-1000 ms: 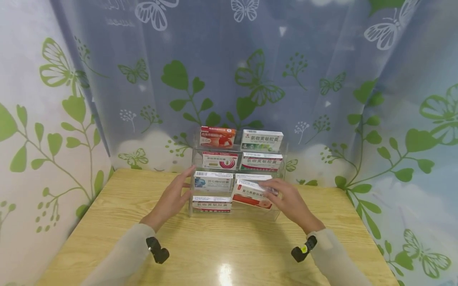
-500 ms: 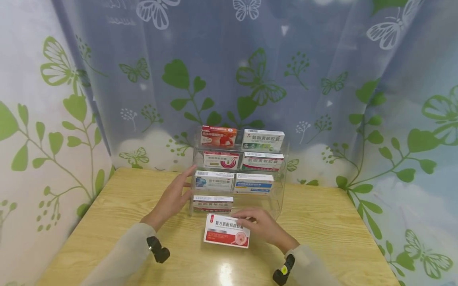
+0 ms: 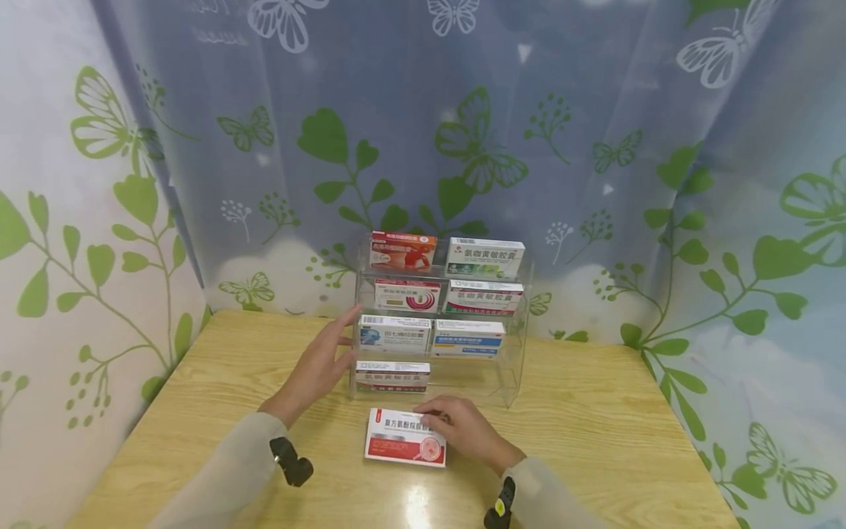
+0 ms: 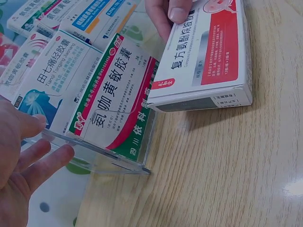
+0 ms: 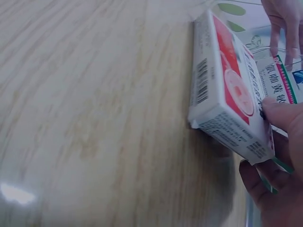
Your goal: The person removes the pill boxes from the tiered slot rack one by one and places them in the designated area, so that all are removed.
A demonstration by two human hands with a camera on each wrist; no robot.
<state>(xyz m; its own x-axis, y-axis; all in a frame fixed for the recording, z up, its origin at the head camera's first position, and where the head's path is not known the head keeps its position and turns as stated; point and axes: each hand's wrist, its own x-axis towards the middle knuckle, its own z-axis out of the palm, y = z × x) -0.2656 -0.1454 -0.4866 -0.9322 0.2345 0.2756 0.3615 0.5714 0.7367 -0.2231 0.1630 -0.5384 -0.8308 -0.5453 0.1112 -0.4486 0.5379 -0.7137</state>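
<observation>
A red-and-white medicine box (image 3: pixel 405 438) is close above the wood table, in front of a clear acrylic rack (image 3: pixel 476 376). My right hand (image 3: pixel 468 427) pinches it at its upper right corner, thumb on the printed face and fingers behind, as the right wrist view shows. My left hand (image 3: pixel 319 371) touches the left side of the rack with its fingers extended. In the left wrist view a green-and-magenta medicine box (image 4: pixel 116 90) sits in the rack's lowest tier, next to my left fingertips (image 4: pixel 64 153). The lowest tier's right slot holds no box.
Several other medicine boxes stand in the rack's tiers, among them an orange-red box (image 3: pixel 403 253) at the top left and a blue-striped box (image 3: pixel 468 340) at the right of the third tier. Behind the table (image 3: pixel 581 411) hangs a butterfly-patterned curtain (image 3: pixel 410 110).
My right hand has drawn the red-and-white medicine box out of the rack's lower right slot, bringing it forward and left, low over the table. My left hand has stayed at the rack.
</observation>
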